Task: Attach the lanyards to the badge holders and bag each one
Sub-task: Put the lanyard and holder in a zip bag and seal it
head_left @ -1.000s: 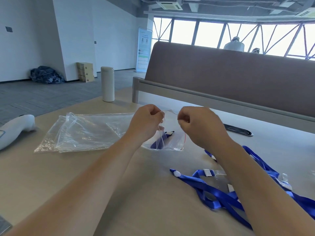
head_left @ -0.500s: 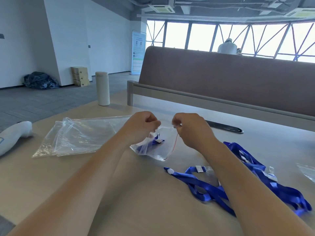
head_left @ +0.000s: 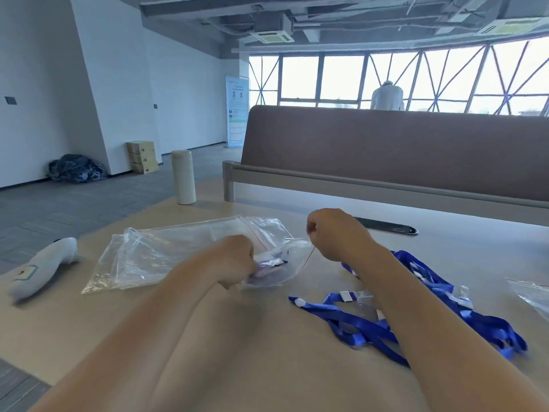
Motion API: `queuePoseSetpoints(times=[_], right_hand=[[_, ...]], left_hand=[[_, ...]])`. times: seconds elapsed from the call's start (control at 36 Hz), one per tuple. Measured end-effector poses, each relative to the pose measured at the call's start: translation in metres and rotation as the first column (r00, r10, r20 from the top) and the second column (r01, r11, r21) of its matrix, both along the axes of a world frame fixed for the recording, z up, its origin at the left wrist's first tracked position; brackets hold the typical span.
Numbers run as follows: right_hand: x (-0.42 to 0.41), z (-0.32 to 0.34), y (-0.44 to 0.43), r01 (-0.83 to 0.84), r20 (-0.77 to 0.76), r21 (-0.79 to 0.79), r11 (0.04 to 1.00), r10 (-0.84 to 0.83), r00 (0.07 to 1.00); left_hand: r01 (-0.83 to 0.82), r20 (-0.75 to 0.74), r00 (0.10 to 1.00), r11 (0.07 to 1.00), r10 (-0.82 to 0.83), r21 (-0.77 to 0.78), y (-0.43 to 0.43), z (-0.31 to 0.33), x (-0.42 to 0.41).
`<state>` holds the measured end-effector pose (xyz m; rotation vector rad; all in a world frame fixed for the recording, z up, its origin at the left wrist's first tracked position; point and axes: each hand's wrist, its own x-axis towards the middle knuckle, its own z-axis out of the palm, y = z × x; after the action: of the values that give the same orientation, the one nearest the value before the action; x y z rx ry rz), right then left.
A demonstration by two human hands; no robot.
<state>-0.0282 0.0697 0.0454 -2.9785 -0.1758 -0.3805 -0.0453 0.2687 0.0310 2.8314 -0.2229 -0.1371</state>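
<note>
view: head, single | worn at head height | faced forward and down over table [head_left: 267, 367] | forearms seen close, window wall [head_left: 326, 78] far

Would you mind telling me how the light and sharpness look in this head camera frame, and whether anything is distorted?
Head view: the windows are blown out to white, backlighting the room; the left hand and the small bag it grips are slightly motion-blurred; the right hand reads sharper; wide-angle distortion bends the window line and the table edges.

Left hand [head_left: 234, 260] dropped to bag [head_left: 276, 267]; right hand [head_left: 335, 233] pulled apart
</note>
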Motion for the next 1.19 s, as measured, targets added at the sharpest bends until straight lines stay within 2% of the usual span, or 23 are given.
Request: queuePoseSetpoints(times=[0.11, 0.17, 0.28, 0.33, 0.39, 0.53, 0.64, 0.81, 0.89, 1.0, 1.19], right_hand=[[-0.007, 0.013, -0.005, 0.026, -0.016, -0.005, 1.0, -0.026, 1.0], [-0.01, 0.021, -0.007, 0.043, -0.002, -0.01, 0.999, -0.043, 0.999], [-0.013, 0.038, -0.015, 0.076, 0.067, 0.005, 0.997, -0.076, 0.995], [-0.015, 0.044, -0.022, 0.098, 0.087, 0.023, 0.995, -0.1, 0.991], [-0.016, 0.047, -0.029, 0.123, 0.117, 0.04, 0.992, -0.127, 0.985], [-0.014, 0.044, -0.046, 0.186, 0.148, 0.047, 0.982, -0.19, 0.971], [-0.011, 0.039, -0.057, 0.225, 0.142, -0.006, 0.974, -0.222, 0.965], [-0.001, 0.03, -0.053, 0.205, 0.172, -0.25, 0.946, -0.165, 0.971], [0.004, 0.022, -0.042, 0.058, 0.078, -0.127, 0.99, -0.049, 0.996], [0.008, 0.013, -0.029, -0.066, -0.026, 0.011, 0.998, 0.067, 0.997], [0.009, 0.012, -0.022, -0.099, 0.005, 0.002, 0.995, 0.098, 0.995]], left_hand=[[-0.046, 0.165, 0.986, 0.995, 0.031, 0.088, 0.003, 0.013, 0.016], [-0.055, 0.264, 0.963, 0.998, 0.047, 0.023, 0.0, 0.02, 0.023], [-0.041, 0.37, 0.918, 0.96, 0.146, -0.278, -0.009, 0.035, 0.036], [0.023, 0.361, 0.914, 0.865, 0.185, -0.502, -0.013, 0.04, 0.04], [0.089, 0.375, 0.909, 0.795, 0.182, -0.6, -0.019, 0.042, 0.041], [0.193, 0.372, 0.926, 0.768, 0.063, -0.61, -0.028, 0.035, 0.034], [0.234, 0.417, 0.909, 0.823, 0.004, -0.517, -0.03, 0.02, 0.04], [0.258, 0.412, 0.91, 0.839, -0.044, -0.479, -0.032, 0.004, 0.047], [0.247, 0.411, 0.911, 0.846, -0.036, -0.473, -0.035, -0.003, 0.048], [0.201, 0.395, 0.919, 0.853, 0.007, -0.482, -0.035, -0.007, 0.049], [0.206, 0.403, 0.915, 0.856, 0.003, -0.473, -0.026, -0.01, 0.046]])
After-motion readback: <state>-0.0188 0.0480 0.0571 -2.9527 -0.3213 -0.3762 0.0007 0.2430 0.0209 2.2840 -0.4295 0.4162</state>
